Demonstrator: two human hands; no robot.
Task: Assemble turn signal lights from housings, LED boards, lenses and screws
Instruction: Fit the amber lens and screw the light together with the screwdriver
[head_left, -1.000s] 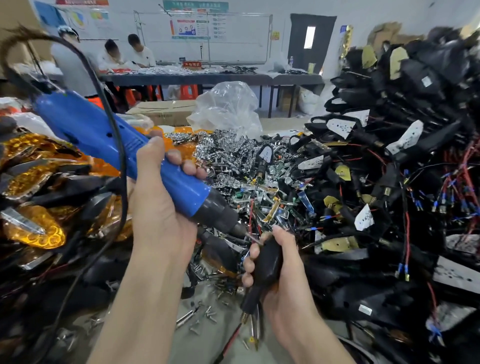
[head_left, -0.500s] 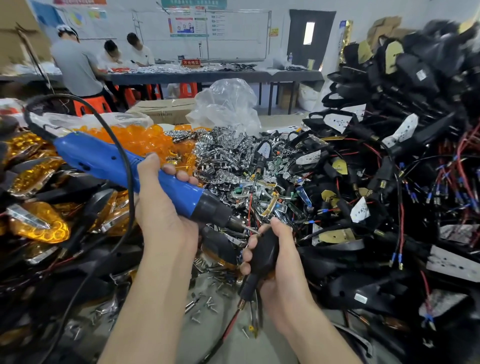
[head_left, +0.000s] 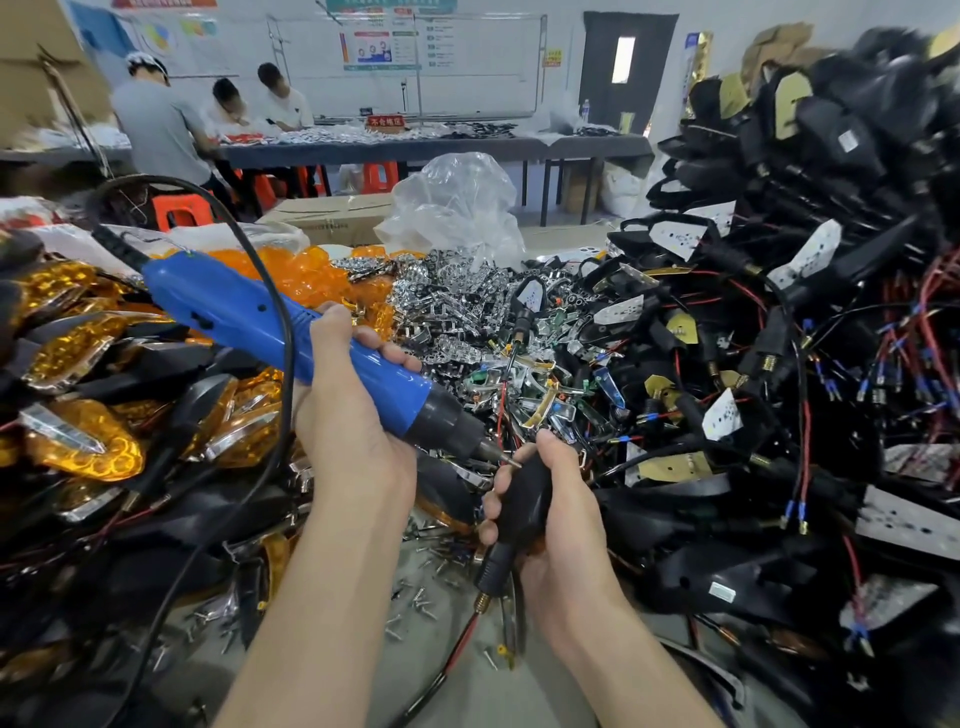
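Observation:
My left hand (head_left: 353, 415) grips a blue electric screwdriver (head_left: 270, 332) with a black nose, angled down to the right. Its bit tip touches the top of a black turn signal housing (head_left: 519, 499) that my right hand (head_left: 561, 525) holds upright by its stem. A red and black wire hangs from the housing's threaded end. Loose screws (head_left: 415, 597) lie on the bench below my hands. Amber lenses (head_left: 306, 275) and chrome reflector parts (head_left: 457, 301) are heaped behind.
Assembled amber lights (head_left: 78, 441) are piled at the left. A tall heap of black wired housings (head_left: 779, 364) fills the right. A clear plastic bag (head_left: 457, 208) and a cardboard box (head_left: 332, 218) stand behind. Several people work at a far table (head_left: 415, 145).
The screwdriver's rear end has dropped lower and its bit has stayed at the housing top. My right hand keeps its grip on the housing in nearly the same place.

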